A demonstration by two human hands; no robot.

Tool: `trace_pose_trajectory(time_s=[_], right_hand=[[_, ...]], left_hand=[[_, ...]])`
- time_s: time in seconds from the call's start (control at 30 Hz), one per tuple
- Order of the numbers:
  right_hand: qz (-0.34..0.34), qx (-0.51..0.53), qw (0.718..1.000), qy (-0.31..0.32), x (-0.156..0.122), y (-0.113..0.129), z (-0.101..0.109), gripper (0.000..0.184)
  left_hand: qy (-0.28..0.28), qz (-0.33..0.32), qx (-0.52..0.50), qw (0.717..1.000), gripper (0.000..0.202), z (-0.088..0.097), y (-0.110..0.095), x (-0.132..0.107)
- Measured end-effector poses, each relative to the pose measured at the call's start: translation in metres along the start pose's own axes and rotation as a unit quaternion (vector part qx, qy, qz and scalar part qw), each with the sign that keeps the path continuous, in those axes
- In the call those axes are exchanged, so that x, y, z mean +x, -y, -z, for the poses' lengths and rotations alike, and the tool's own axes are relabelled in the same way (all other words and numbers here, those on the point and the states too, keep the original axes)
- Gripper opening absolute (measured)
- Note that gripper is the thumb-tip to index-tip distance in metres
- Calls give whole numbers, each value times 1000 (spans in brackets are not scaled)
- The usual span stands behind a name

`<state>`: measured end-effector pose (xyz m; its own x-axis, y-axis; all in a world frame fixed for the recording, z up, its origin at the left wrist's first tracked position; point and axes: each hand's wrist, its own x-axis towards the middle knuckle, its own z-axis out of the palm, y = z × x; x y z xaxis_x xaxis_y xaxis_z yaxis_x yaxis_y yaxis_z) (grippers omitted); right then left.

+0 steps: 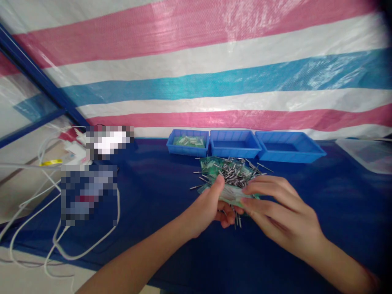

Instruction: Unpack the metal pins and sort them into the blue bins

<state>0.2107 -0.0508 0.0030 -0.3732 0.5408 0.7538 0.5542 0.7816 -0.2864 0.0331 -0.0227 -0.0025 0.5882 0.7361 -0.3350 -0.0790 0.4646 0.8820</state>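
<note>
A small clear, green-tinted plastic bag (232, 195) is held between my two hands, just in front of a pile of metal pop rivets (234, 171). My left hand (211, 206) grips the bag's left side, thumb on top and fingers curled beneath. My right hand (284, 210) closes its fingertips on the right edge of the bag. Thin pale shapes show inside it, too blurred to make out. More greenish bags (209, 164) lie under and beside the loose rivets. Several rivets stick out below my hands.
Three blue bins stand along the back: the left bin (187, 152) holds filled greenish bags, while the middle bin (235, 154) and right bin (294, 156) show bare floors. White cables (118, 204) and pixelated devices occupy the left. A clear plastic lid or tray (364, 157) lies far right.
</note>
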Motion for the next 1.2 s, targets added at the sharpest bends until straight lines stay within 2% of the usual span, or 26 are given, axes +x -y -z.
trace_pose_trajectory(time_s=[0.13, 0.23, 0.37, 0.43, 0.5, 0.53, 0.6, 0.67, 0.73, 0.8, 0.93, 1.07, 1.13, 1.2], right_hand=[[18, -20, 1000, 13, 2, 1, -3, 26], [-15, -4, 999, 29, 3, 0, -2, 26], [-156, 61, 985, 43, 1, 1, -3, 36], [-244, 99, 964, 34, -2, 1, -5, 30], [-322, 145, 935, 28, -3, 0, -7, 19], [-354, 173, 919, 35, -4, -1, -9, 21], [-410, 245, 876, 67, -3, -4, -12, 38], [-469, 334, 810, 109, -1, -5, -14, 52], [-521, 403, 741, 128, 2, -4, -15, 59], [-548, 436, 703, 123, 5, -2, -14, 58], [-552, 452, 692, 111, 11, 2, -6, 43], [-528, 493, 682, 115, 13, 1, -2, 33], [-521, 483, 697, 96, 12, -2, -2, 31], [-506, 448, 734, 66, 11, -6, -2, 31]], left_hand=[[-16, -19, -18, 1000, 45, 2, -4, -6], [-30, -57, 2, 998, 39, 5, -7, -8], [-59, -133, 64, 987, 40, 9, -9, -5], [-51, -155, 110, 980, 38, 11, -8, -4], [-63, -173, 174, 967, 34, 12, -6, -5], [-81, -187, 217, 955, 30, 13, -6, -5], [-120, -238, 312, 912, 24, 12, -5, -8], [-131, -308, 384, 860, 20, 11, -6, -11], [-117, -371, 420, 820, 19, 11, -7, -13], [-105, -410, 448, 788, 20, 11, -7, -14], [-98, -453, 501, 731, 23, 12, -5, -14], [-102, -461, 533, 702, 23, 12, -2, -15], [-114, -460, 534, 700, 28, 10, -2, -16], [-138, -458, 513, 713, 35, 9, -2, -16]])
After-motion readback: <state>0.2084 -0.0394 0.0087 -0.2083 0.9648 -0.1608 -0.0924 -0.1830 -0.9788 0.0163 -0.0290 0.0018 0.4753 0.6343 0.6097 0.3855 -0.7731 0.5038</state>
